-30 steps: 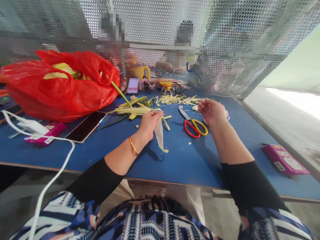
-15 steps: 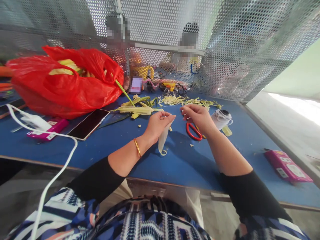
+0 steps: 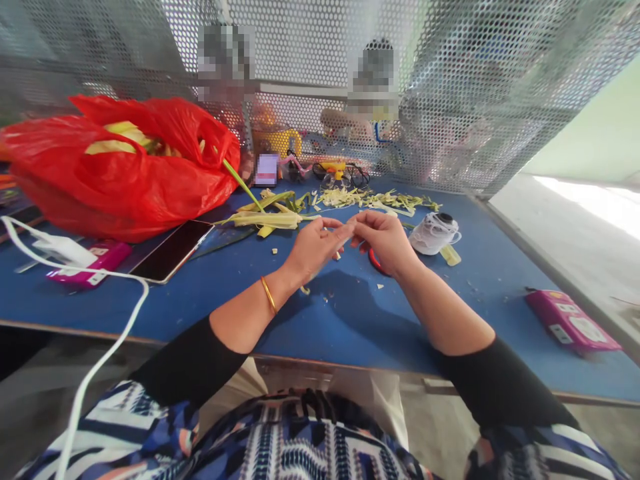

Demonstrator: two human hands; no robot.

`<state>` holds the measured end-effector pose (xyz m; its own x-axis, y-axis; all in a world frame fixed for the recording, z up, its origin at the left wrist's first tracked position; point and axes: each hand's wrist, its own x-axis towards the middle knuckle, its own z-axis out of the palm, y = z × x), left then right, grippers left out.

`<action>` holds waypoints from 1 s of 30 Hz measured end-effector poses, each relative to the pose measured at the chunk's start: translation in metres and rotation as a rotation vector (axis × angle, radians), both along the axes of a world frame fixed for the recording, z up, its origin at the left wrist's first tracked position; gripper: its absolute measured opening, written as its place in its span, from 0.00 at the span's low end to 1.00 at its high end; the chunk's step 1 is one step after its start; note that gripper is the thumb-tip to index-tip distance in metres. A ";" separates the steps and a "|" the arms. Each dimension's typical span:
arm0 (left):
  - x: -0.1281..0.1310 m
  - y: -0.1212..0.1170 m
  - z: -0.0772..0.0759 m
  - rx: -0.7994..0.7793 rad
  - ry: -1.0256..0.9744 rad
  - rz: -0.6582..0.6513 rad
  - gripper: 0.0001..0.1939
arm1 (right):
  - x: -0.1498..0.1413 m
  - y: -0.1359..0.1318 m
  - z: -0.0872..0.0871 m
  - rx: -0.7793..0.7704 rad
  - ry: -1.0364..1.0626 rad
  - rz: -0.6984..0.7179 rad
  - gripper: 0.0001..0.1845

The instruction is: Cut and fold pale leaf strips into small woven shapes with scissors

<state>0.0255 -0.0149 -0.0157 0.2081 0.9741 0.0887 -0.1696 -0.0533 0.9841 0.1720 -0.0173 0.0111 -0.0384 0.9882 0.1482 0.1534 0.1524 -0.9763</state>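
My left hand (image 3: 320,248) is closed in a pinch on a strip of pale corn husk, which is mostly hidden behind the hand and wrist; its curled lower end (image 3: 305,290) shows below. Touching those fingertips, my right hand (image 3: 383,239) pinches at the same upper edge of the husk, though the exact grip is hard to see. Red-handled scissors (image 3: 377,263) lie on the table, partly covered by my right hand. Beyond my hands are a bundle of husks (image 3: 275,220) and a pile of shredded husk pieces (image 3: 345,198).
On the left, a red plastic bag (image 3: 125,193) holds husks. In front of it lie a phone (image 3: 175,250), a magenta box (image 3: 103,267) and a white cable (image 3: 115,340). A white thread spool (image 3: 433,237) and another magenta box (image 3: 573,320) are on the right. A perforated metal screen (image 3: 310,60) closes the back.
My right hand has moved left, and its fingertips now meet those of my left hand. The husk strip, which hung in plain sight, is now mostly hidden behind my left hand.
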 end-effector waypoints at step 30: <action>-0.016 0.007 0.013 -0.359 -0.076 -0.380 0.17 | 0.024 0.005 0.011 0.412 -0.104 0.075 0.07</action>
